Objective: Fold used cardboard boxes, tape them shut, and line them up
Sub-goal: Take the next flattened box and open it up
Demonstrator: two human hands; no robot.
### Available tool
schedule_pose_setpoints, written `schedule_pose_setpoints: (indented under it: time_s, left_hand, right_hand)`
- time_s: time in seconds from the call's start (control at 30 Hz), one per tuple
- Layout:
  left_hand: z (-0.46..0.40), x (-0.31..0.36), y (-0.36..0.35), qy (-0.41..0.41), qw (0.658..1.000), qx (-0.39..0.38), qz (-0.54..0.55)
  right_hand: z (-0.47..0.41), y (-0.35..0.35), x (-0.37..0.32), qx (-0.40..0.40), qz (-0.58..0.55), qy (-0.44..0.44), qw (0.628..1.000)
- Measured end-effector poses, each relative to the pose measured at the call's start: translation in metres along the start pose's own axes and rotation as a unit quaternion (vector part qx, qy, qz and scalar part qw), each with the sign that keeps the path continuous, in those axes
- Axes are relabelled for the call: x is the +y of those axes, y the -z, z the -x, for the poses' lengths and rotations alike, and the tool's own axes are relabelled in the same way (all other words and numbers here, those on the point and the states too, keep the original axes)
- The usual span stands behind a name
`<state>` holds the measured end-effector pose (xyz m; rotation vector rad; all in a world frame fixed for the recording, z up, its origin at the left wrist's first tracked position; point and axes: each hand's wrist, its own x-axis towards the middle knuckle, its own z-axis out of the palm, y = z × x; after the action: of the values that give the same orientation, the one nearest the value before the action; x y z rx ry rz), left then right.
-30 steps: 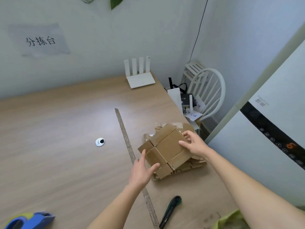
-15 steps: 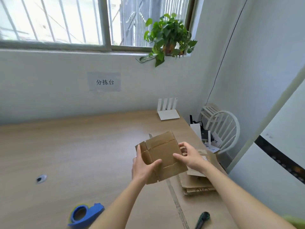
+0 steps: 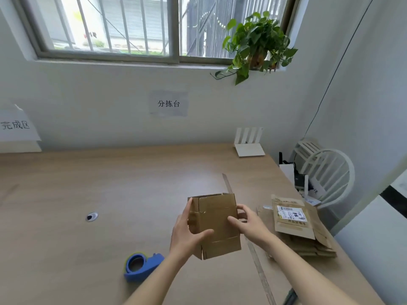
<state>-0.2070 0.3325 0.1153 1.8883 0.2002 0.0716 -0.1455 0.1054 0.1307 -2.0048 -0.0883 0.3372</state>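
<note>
lifted since a second ago off the flattened pile (image 3: pixel 297 225), the cardboard box (image 3: pixel 217 223) hung above the desk (image 3: pixel 88 183), left hand (image 3: pixel 187 235) and right hand (image 3: pixel 251 225) gripping its sides, tape dispenser (image 3: pixel 142 266) nearby.

I see a matt brown cardboard box (image 3: pixel 217 225), a smooth wood-grain table (image 3: pixel 110 183), a glossy blue plastic tape dispenser (image 3: pixel 142 266), and paper labels (image 3: pixel 169 103) on the wall.

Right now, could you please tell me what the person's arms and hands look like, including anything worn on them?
Both forearms are bare as far as the frame shows: no sleeves. The left hand and right hand wear no gloves; no watch, ring or bracelet is visible.
</note>
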Motion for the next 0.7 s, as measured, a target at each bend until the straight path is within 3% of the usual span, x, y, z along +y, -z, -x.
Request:
schedule_pose_setpoints:
  time_s: [0.33, 0.6, 0.7]
  left_hand:
    - [0.013, -0.11, -0.036, 0.026, 0.997, -0.032, -0.067]
    - [0.023, -0.157, -0.061, 0.011, 0.993, -0.041, -0.112]
    - [0.028, -0.169, -0.064, 0.01, 0.992, -0.049, -0.115]
  right_hand:
    - [0.004, -0.053, 0.13, 0.011, -0.063, -0.05, 0.997]
    - [0.016, -0.076, 0.174, 0.049, -0.069, -0.034, 0.996]
    - [0.022, -0.082, 0.181, 0.024, -0.051, -0.021, 0.998]
